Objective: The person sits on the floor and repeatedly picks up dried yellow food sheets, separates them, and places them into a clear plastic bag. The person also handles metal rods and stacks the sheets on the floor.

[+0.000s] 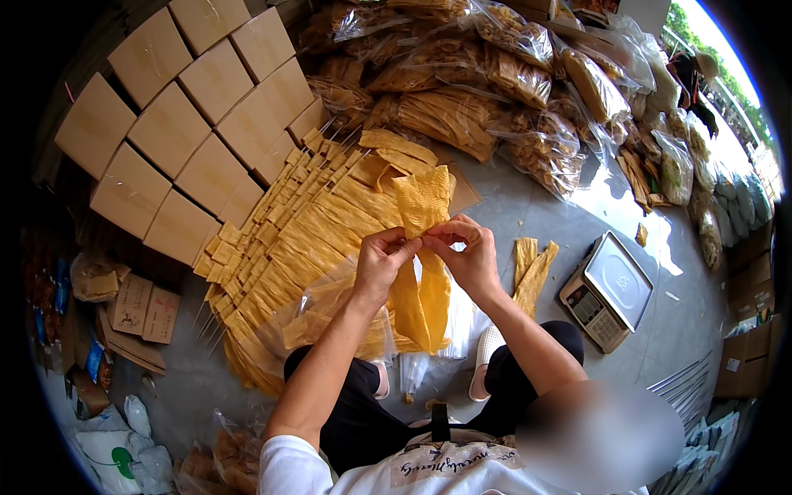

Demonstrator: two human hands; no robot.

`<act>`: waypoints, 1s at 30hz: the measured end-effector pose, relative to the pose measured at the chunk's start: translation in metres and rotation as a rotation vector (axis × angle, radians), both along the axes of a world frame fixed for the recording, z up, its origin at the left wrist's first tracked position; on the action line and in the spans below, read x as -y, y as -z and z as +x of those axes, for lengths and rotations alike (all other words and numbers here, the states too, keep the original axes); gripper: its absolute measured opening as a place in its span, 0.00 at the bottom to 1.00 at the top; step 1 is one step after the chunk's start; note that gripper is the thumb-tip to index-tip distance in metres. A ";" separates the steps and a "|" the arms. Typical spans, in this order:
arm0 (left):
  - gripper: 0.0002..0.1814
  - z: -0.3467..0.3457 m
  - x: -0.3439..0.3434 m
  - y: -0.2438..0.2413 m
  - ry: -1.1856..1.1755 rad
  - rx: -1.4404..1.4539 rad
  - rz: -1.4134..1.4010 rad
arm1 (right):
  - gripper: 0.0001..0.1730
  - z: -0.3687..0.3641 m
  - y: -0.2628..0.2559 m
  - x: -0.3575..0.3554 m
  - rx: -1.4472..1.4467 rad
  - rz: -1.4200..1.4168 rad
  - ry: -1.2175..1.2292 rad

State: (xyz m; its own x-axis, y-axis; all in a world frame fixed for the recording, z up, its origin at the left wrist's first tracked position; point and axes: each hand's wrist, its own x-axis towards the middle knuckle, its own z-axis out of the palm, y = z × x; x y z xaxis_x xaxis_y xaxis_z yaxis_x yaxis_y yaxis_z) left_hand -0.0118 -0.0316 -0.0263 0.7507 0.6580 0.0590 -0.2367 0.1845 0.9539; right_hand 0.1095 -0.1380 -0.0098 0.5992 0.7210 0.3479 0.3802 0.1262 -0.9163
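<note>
Both hands pinch one yellow, wrinkled food sheet (423, 195), which looks like tofu skin. My left hand (385, 267) grips its left edge and my right hand (468, 255) its right edge, with the fingertips almost touching. The sheet stands up above the hands, and a smooth folded length hangs below them. Behind it lies a large pile of similar strips (337, 216), with thin metal rods (213, 331) sticking out at the pile's left side. A clear plastic bag (297, 312) covers part of the pile near my left forearm.
Sealed cardboard boxes (170, 133) are stacked at the upper left. Bulging clear bags of dried food (451, 117) form a heap at the back. A weighing scale (609, 291) and loose strips (535, 269) lie on the floor to the right, with metal rods (684, 383) beyond.
</note>
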 end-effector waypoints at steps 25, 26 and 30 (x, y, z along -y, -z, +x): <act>0.08 0.000 -0.001 -0.005 -0.049 0.008 -0.021 | 0.09 -0.001 -0.010 0.004 0.098 -0.017 0.015; 0.08 0.001 0.001 -0.005 -0.063 -0.003 -0.005 | 0.09 -0.002 -0.010 0.004 0.085 -0.040 0.023; 0.06 0.001 0.003 -0.005 -0.060 -0.047 0.098 | 0.08 -0.004 -0.002 0.003 -0.060 0.020 0.038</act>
